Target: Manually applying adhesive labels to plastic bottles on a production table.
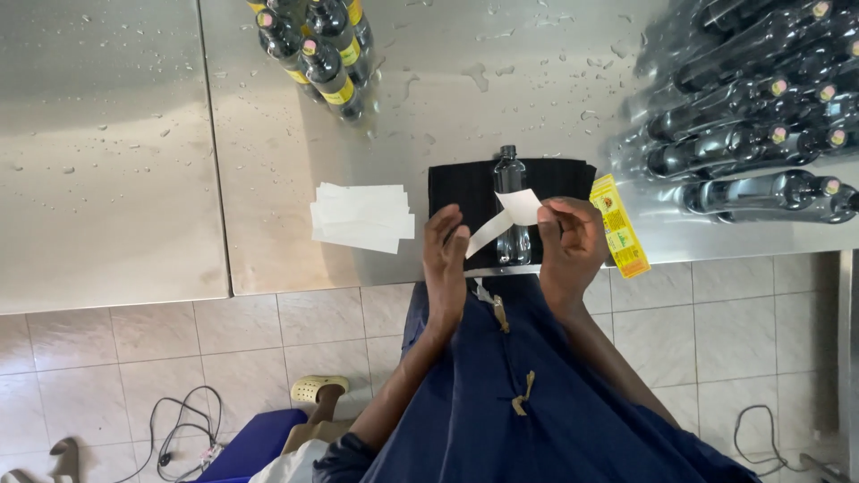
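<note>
My left hand [446, 253] and my right hand [570, 237] hold a narrow white paper strip [506, 219] between them, above the near edge of a steel counter. The left fingers pinch its lower end and the right fingers pinch its upper end. Under the strip a small clear bottle [511, 207] lies on a black cloth [456, 190]. A stack of white paper sheets [362, 217] lies on the counter left of the cloth. A yellow packet [619, 225] lies right of my right hand.
The wet steel counter [116, 161] has a seam down its left part. Several dark bottles with yellow labels [322, 54] stand at the back. Several more dark bottles [761, 116] lie at the right. Tiled floor, cables and a sandal [318, 388] are below.
</note>
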